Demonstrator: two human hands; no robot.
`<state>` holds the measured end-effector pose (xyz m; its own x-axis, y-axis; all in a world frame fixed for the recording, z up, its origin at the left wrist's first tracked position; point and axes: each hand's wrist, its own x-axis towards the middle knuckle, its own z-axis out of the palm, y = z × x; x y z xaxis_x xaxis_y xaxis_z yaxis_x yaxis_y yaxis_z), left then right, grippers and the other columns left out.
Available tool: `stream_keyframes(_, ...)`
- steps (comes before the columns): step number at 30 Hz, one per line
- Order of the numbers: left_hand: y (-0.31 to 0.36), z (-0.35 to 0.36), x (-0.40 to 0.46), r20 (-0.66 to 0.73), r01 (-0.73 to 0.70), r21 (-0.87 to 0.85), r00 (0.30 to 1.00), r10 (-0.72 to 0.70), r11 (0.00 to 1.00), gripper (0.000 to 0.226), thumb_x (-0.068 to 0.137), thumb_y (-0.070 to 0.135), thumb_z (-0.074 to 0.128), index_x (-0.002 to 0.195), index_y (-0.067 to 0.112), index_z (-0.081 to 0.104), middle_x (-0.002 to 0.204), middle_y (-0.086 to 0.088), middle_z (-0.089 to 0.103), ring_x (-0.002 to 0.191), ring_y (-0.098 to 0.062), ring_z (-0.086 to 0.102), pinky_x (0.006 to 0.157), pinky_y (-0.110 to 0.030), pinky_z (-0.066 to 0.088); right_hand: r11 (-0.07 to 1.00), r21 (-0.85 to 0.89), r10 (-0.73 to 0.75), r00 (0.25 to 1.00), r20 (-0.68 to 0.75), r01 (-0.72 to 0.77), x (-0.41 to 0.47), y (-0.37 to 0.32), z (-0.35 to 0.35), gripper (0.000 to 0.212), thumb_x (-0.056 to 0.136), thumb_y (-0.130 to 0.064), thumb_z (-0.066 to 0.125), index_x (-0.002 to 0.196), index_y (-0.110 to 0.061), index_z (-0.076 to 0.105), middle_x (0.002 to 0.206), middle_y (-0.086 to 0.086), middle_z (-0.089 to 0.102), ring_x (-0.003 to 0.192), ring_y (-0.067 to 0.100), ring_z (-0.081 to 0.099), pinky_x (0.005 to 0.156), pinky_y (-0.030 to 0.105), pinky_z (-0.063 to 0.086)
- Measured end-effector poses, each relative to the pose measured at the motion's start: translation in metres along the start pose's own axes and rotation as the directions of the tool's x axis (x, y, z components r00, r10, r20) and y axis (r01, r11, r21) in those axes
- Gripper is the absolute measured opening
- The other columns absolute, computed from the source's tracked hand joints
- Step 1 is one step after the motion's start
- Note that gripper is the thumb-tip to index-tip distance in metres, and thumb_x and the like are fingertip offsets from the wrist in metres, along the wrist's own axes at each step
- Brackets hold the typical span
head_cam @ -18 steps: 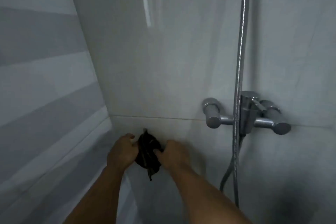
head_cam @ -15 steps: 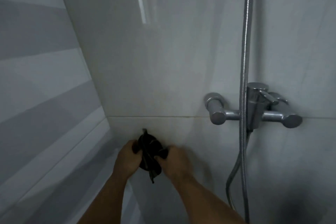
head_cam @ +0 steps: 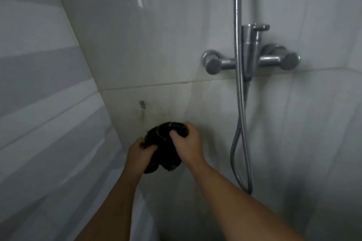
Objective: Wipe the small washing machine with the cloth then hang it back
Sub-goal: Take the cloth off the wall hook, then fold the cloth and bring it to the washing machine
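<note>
A dark, bunched cloth [head_cam: 163, 148] hangs between both my hands in front of the white tiled wall. My left hand [head_cam: 140, 154] grips its lower left part. My right hand [head_cam: 186, 143] pinches its upper right edge. Above the cloth, a small grey hook [head_cam: 142, 104] sticks out of the wall, bare and apart from the cloth. The washing machine is not in view.
A chrome shower mixer [head_cam: 250, 58] is mounted on the wall to the right, with a riser pipe [head_cam: 237, 6] and a looping hose [head_cam: 240, 143] beneath it. A grey striped wall [head_cam: 43, 103] closes the left side, meeting the tiled wall in a corner.
The cloth has come off the wall hook, which now shows bare above it. Both hands have dropped lower with the cloth between them.
</note>
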<state>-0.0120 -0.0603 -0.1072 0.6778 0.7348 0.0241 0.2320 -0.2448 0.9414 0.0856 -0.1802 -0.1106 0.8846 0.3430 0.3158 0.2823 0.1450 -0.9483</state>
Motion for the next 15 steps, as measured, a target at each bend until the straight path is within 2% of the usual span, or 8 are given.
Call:
stream_keyframes(2, -0.029, 0.018, -0.027, 0.131, 0.080, -0.122, 0.989, -0.064, 0.989, 0.041, 0.073, 0.028, 0.068, 0.108, 0.007, 0.065, 0.104, -0.014, 0.073, 0.096, -0.031, 0.071, 0.089, -0.048, 0.057, 0.999, 0.016, 0.041, 0.998, 0.039, -0.042, -0.024, 0.018, -0.031, 0.017, 0.086, -0.011, 0.069, 0.073, -0.009, 0.057, 0.066, -0.004, 0.059, 0.060, 0.006, 0.056, 0.055, 0.020, 0.048)
stream_keyframes(4, -0.061, 0.038, -0.063, 0.284, 0.135, -0.156, 0.955, -0.086, 0.978, 0.029, 0.082, 0.022, 0.066, 0.109, 0.012, 0.069, 0.104, -0.010, 0.075, 0.097, -0.029, 0.072, 0.089, -0.045, 0.056, 0.992, -0.040, 0.121, 0.984, 0.132, -0.117, -0.051, 0.028, -0.067, 0.016, 0.089, -0.015, 0.070, 0.075, -0.019, 0.064, 0.071, -0.006, 0.065, 0.068, 0.009, 0.064, 0.057, 0.019, 0.052)
stream_keyframes(6, -0.085, 0.055, -0.106, 0.429, 0.224, -0.199, 0.895, -0.121, 0.954, 0.015, 0.086, 0.011, 0.058, 0.089, 0.010, 0.072, 0.089, -0.009, 0.074, 0.081, -0.024, 0.072, 0.079, -0.039, 0.053, 0.968, -0.195, 0.201, 0.948, 0.246, -0.155, -0.075, 0.036, -0.108, 0.010, 0.090, -0.022, 0.072, 0.080, -0.019, 0.070, 0.079, -0.002, 0.070, 0.074, 0.016, 0.069, 0.063, 0.021, 0.054)
stream_keyframes(7, -0.093, 0.062, -0.129, 0.486, 0.262, -0.221, 0.865, -0.127, 0.940, 0.016, 0.084, 0.008, 0.054, 0.075, 0.008, 0.067, 0.079, -0.008, 0.068, 0.071, -0.022, 0.068, 0.073, -0.036, 0.049, 0.945, -0.295, 0.231, 0.928, 0.293, -0.142, -0.088, 0.038, -0.128, 0.013, 0.089, -0.026, 0.073, 0.084, -0.014, 0.072, 0.083, 0.003, 0.073, 0.078, 0.019, 0.071, 0.067, 0.024, 0.056)
stream_keyframes(9, -0.105, 0.075, -0.174, 0.568, 0.328, -0.261, 0.812, -0.130, 0.908, 0.004, 0.077, 0.008, 0.051, 0.074, 0.008, 0.054, 0.072, -0.007, 0.055, 0.066, -0.022, 0.057, 0.069, -0.035, 0.043, 0.900, -0.414, 0.288, 0.897, 0.334, -0.135, -0.120, 0.038, -0.167, 0.022, 0.088, -0.031, 0.075, 0.095, -0.010, 0.075, 0.094, 0.008, 0.076, 0.085, 0.021, 0.073, 0.077, 0.031, 0.059)
stream_keyframes(10, -0.107, 0.082, -0.197, 0.591, 0.373, -0.277, 0.793, -0.149, 0.886, 0.002, 0.075, 0.009, 0.050, 0.076, 0.009, 0.051, 0.072, -0.007, 0.053, 0.066, -0.023, 0.055, 0.067, -0.035, 0.044, 0.891, -0.431, 0.309, 0.889, 0.337, -0.147, -0.137, 0.037, -0.186, 0.023, 0.088, -0.031, 0.076, 0.100, -0.012, 0.076, 0.097, 0.008, 0.077, 0.087, 0.020, 0.074, 0.079, 0.031, 0.060)
stream_keyframes(12, -0.108, 0.099, -0.241, 0.630, 0.440, -0.320, 0.760, -0.158, 0.839, 0.014, 0.077, 0.008, 0.044, 0.071, 0.006, 0.057, 0.069, -0.009, 0.057, 0.062, -0.025, 0.057, 0.064, -0.035, 0.046, 0.890, -0.420, 0.328, 0.890, 0.318, -0.177, -0.176, 0.036, -0.221, 0.027, 0.086, -0.028, 0.079, 0.107, -0.012, 0.075, 0.100, 0.008, 0.076, 0.090, 0.021, 0.074, 0.083, 0.031, 0.060)
stream_keyframes(15, -0.107, 0.131, -0.303, 0.635, 0.485, -0.335, 0.749, -0.186, 0.808, 0.030, 0.080, 0.015, 0.042, 0.072, 0.005, 0.070, 0.071, -0.014, 0.066, 0.066, -0.031, 0.061, 0.069, -0.037, 0.047, 0.865, -0.442, 0.337, 0.928, 0.161, -0.238, -0.240, 0.055, -0.270, 0.049, 0.082, -0.032, 0.082, 0.124, -0.012, 0.066, 0.110, 0.005, 0.069, 0.100, 0.022, 0.068, 0.092, 0.031, 0.054)
